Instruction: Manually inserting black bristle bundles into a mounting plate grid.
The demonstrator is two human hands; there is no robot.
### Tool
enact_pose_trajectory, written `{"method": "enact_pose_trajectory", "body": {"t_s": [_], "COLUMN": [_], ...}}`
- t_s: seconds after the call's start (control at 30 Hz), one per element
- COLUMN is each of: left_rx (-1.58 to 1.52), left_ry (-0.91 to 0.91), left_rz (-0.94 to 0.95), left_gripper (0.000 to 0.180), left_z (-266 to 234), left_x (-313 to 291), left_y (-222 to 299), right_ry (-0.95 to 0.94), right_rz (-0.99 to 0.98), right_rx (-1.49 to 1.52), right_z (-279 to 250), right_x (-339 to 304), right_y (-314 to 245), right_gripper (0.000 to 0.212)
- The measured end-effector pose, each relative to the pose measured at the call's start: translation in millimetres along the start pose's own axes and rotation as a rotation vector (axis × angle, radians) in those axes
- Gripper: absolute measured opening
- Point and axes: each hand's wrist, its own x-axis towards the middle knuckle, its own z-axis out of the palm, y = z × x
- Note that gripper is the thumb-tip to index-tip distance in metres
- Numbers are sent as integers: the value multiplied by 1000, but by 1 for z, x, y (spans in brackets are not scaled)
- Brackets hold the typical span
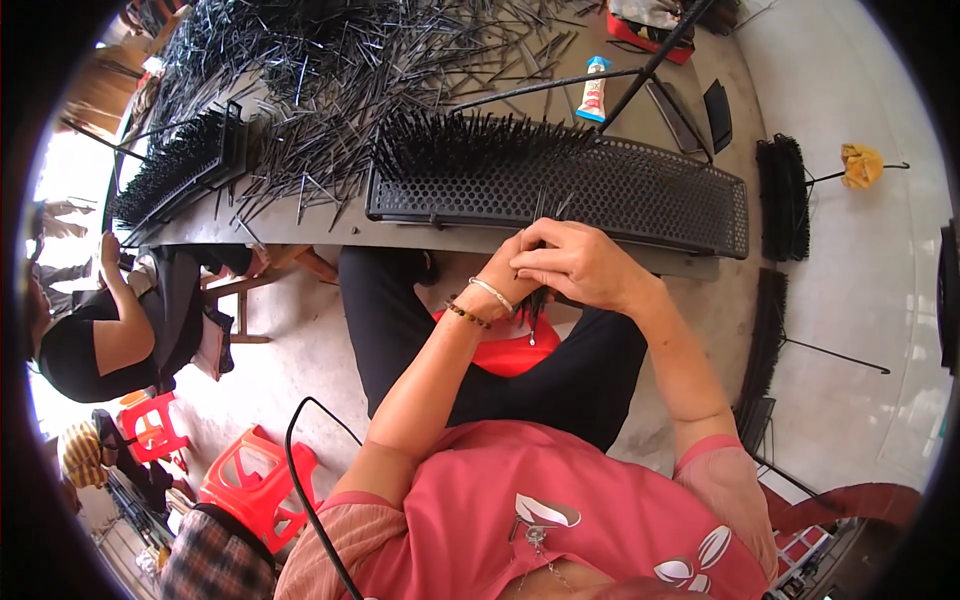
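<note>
Observed on the grey table [636, 120]: loose black strips [310, 75] heaped over the far left, a perforated black tray [660, 190] along the near edge, a wrapped snack bar [594, 90] beyond it.

Bright Room, Burnt-Out Left Edge

Strong light comes from the left, where the rim washes out to white. Glints dot the heaped black strips [290, 50]; shade lies beneath the table [320, 228]. The perforated panel [665, 195] reads crisply, while fisheye distortion bends outer edges inside a black border.
</note>
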Motion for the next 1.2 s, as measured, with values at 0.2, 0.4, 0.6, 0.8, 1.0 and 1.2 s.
{"method": "enact_pose_trajectory", "body": {"t_s": [0.2,0.4,0.6,0.8,1.0,1.2], "left_rx": [-503,-564,-555,-551,-568,-602], "left_ry": [-13,23,43,58,72,73], "left_rz": [-488,-609,-573,-574,-578,-556], "left_gripper": [21,24,23,23,23,23], "left_z": [4,0,6,3,2,1], "left_x": [-10,-12,-12,-11,-12,-12], "left_y": [33,37,31,37,35,32], "right_ry": [404,1013,994,969,913,812], "right_rz": [-70,291,334,349,276,201], "right_rx": [-54,293,166,65,6,-228], "right_z": [-6,-19,-10,-10,-9,-6], "right_x": [13,21,38,41,44,44], "right_y": [10,45,83,89,88,87], "right_gripper": [8,17,17,17,14,8]}}
